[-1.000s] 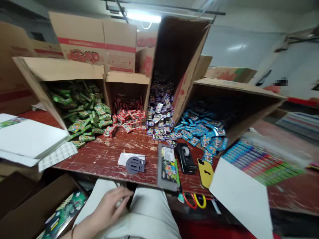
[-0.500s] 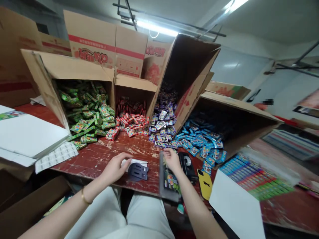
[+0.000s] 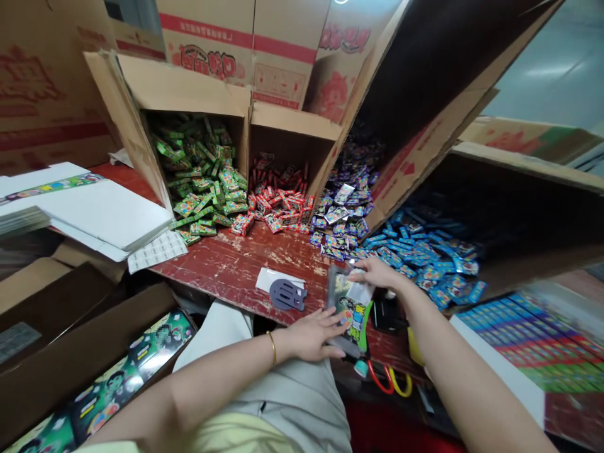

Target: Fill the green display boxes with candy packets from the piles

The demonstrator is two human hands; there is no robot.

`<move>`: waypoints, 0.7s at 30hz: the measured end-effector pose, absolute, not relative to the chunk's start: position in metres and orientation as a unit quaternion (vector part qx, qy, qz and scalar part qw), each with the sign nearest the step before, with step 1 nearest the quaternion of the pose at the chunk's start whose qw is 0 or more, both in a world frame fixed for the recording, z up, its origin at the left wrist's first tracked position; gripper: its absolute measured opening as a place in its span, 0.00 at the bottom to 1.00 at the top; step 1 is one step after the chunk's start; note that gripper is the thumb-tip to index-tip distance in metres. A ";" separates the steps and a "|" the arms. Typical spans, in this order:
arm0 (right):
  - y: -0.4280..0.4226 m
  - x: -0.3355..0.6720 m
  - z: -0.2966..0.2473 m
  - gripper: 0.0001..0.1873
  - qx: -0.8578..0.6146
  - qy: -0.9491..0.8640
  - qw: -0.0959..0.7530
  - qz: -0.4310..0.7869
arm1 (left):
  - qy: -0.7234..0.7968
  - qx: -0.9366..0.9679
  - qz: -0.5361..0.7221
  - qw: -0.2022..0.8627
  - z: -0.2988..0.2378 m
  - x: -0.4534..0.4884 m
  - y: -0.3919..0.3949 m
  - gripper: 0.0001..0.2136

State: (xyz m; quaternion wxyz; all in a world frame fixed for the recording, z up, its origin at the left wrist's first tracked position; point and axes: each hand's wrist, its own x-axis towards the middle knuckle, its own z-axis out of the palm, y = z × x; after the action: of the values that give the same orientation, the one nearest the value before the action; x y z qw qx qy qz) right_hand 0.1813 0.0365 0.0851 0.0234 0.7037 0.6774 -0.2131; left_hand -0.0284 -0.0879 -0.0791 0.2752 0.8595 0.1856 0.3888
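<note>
A dark packet in a clear plastic sleeve, printed with green lettering (image 3: 358, 321), lies at the table's front edge. My left hand (image 3: 318, 333) is open, fingers spread flat across its lower left part. At the packet's upper end is my right hand (image 3: 380, 277), its fingers slightly bent and apart with the tips touching the plastic. Left of the packet, a grey slotted plastic piece (image 3: 287, 294) rests partly over a white card (image 3: 267, 279). A black object (image 3: 389, 314) sits just right of the packet, partly behind my right arm.
Tipped cartons spill green packets (image 3: 202, 201), red packets (image 3: 283, 211), purple packets (image 3: 342, 220) and blue packets (image 3: 425, 258). White boards (image 3: 108, 211) and a label sheet (image 3: 158, 251) lie left. An open carton (image 3: 155, 302) holds green printed boxes. Coloured packs (image 3: 533, 340) stand right.
My left hand has left the grey slotted piece and moved right onto the packet. My right hand stays at the packet's upper end. The view has tilted down and turned left.
</note>
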 end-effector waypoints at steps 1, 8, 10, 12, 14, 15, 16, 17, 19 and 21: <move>0.020 0.167 0.101 0.22 0.705 0.681 -0.001 -0.198 | 0.218 0.839 0.424 0.263 -0.065 -0.036 -0.089 0.30; -0.147 0.038 0.130 0.29 0.640 0.612 -0.388 -0.255 | 0.334 0.744 0.574 0.066 0.037 -0.091 -0.135 0.22; -0.173 0.038 0.101 0.25 0.618 0.617 -0.378 -0.307 | 0.326 0.752 0.572 0.047 0.036 -0.094 -0.149 0.21; -0.188 0.052 0.073 0.23 0.614 0.613 -0.387 -0.311 | 0.306 0.780 0.535 0.105 0.026 -0.095 -0.158 0.18; -0.196 0.064 0.058 0.19 0.620 0.636 -0.411 -0.204 | 0.313 0.811 0.453 0.197 0.014 -0.095 -0.160 0.14; -0.198 0.068 0.056 0.17 0.615 0.663 -0.417 -0.094 | 0.322 0.825 0.404 0.227 0.011 -0.095 -0.159 0.13; -0.200 0.069 0.059 0.17 0.597 0.692 -0.405 0.024 | 0.327 0.839 0.363 0.238 0.009 -0.096 -0.158 0.11; -0.201 0.070 0.064 0.19 0.568 0.725 -0.371 0.122 | 0.327 0.855 0.332 0.229 0.010 -0.097 -0.156 0.10; -0.202 0.074 0.078 0.17 0.509 0.800 -0.260 0.184 | 0.301 0.883 0.308 0.186 0.020 -0.102 -0.154 0.08; -0.203 0.087 0.087 0.07 0.477 0.853 -0.176 0.122 | 0.283 0.901 0.289 0.157 0.038 -0.112 -0.155 0.10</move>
State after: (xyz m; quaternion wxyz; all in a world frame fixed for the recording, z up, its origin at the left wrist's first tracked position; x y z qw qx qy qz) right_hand 0.0873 -0.2031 0.0867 -0.1764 0.4765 0.8526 0.1222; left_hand -0.1117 -0.1552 0.0376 0.1569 0.9011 0.2829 0.2888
